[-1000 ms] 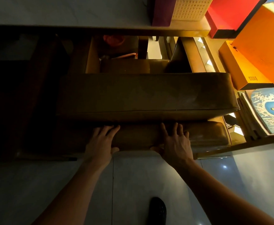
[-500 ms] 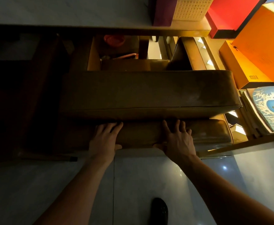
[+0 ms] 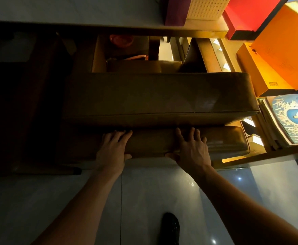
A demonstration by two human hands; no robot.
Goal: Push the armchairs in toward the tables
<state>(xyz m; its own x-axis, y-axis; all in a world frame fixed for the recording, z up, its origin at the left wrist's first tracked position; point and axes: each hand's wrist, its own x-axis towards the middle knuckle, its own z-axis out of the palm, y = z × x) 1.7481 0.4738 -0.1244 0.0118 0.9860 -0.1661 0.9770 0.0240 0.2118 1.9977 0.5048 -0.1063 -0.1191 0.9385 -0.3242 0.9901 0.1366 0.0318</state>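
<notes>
The floor (image 3: 144, 200) is pale glossy tile with a dark grout line down the middle and small light glints at the right. A dark shoe (image 3: 170, 227) stands on it near the lower edge. The room is dim, and the left side falls into shadow where dark wooden furniture can barely be made out. At the top runs a pale-topped bench (image 3: 74, 13) with a wooden edge; a red box (image 3: 247, 13) and orange boxes (image 3: 277, 55) crowd its right end, and a blue printed picture (image 3: 293, 119) lies on a stack at the right.

The brown leather armchair (image 3: 158, 96) sits at centre, seen from above and behind, its thick back cushion running across the frame and its seat tucked toward the bench edge.

Both bare arms reach forward from the bottom. The left hand (image 3: 112, 149) and the right hand (image 3: 192, 151) lie flat on the lower padded roll of the chair back, palms down, well apart. On each, the fingers (image 3: 188, 134) are spread and laid over the top of the roll, while the thumbs hook under its near edge.
</notes>
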